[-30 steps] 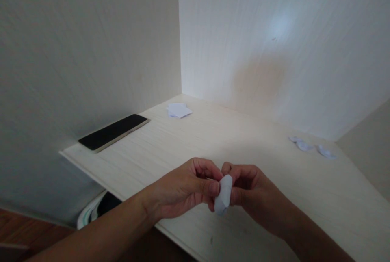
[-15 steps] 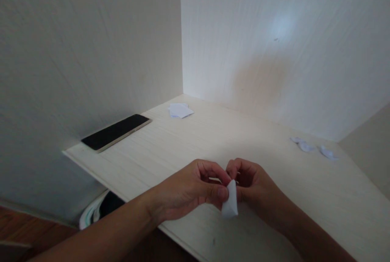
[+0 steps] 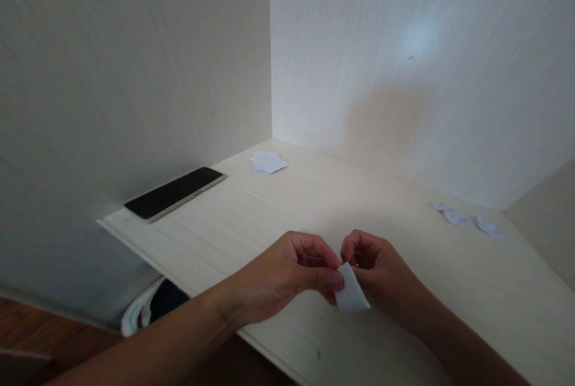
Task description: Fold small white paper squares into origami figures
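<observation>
Between the left fingers (image 3: 330,255) (at its left edge), the white paper (image 3: 353,293).

Over the pale tabletop (image 3: 251,212), the left hand (image 3: 285,272) pinches a small piece of white paper (image 3: 353,295) between thumb and fingers, and the right hand (image 3: 380,266) is right beside it, its fingertips partly hidden from me. A stack of white sheets (image 3: 269,163) lies near the back corner, a dark-screened phone (image 3: 175,194) lies along the left wall (image 3: 179,69), and curled paper pieces (image 3: 454,216) rest at the right.

Both hands (image 3: 291,281) close together, left fingertips (image 3: 332,259) pinched, right fingers (image 3: 353,245) curled.
</observation>
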`<action>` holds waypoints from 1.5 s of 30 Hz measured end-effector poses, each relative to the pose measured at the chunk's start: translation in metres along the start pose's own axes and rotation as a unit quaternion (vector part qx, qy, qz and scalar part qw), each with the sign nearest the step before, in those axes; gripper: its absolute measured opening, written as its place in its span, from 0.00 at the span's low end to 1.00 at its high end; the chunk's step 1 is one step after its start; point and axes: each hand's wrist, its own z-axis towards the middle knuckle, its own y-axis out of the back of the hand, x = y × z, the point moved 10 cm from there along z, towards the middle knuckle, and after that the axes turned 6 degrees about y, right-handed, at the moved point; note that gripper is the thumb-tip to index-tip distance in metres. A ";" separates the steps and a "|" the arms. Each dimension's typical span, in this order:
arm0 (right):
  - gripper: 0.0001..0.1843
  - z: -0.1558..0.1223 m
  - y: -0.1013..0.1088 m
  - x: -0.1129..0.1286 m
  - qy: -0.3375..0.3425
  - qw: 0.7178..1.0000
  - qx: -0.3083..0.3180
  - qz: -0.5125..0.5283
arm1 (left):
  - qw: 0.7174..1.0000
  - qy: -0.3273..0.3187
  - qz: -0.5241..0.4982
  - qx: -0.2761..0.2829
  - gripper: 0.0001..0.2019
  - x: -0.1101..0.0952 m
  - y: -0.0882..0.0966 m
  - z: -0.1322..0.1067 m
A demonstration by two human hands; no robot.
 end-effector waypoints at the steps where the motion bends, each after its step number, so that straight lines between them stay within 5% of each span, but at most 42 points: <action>1: 0.20 0.000 0.002 0.002 0.003 1.000 -0.010 0.008 | 1.000 -0.017 0.009 -0.013 0.11 -0.003 0.003 0.001; 7: 0.20 0.001 0.015 0.018 0.067 0.992 -0.076 0.069 | 0.982 -0.115 0.062 -0.136 0.10 -0.023 0.029 0.000; 19: 0.17 -0.002 0.014 0.035 0.106 0.978 -0.098 -0.153 | 0.939 -0.185 0.126 -0.260 0.10 -0.045 0.038 -0.019; 27: 0.15 -0.002 0.014 0.036 0.124 0.977 -0.095 -0.148 | 0.935 -0.184 0.144 -0.266 0.09 -0.045 0.038 -0.019; 36: 0.12 -0.006 0.016 0.043 0.143 0.971 -0.134 -0.134 | 0.955 -0.152 0.155 -0.203 0.08 -0.038 0.031 -0.009; 45: 0.08 -0.010 0.005 0.055 0.192 0.953 -0.096 -0.213 | 0.873 -0.250 0.350 -0.232 0.03 -0.053 0.014 -0.025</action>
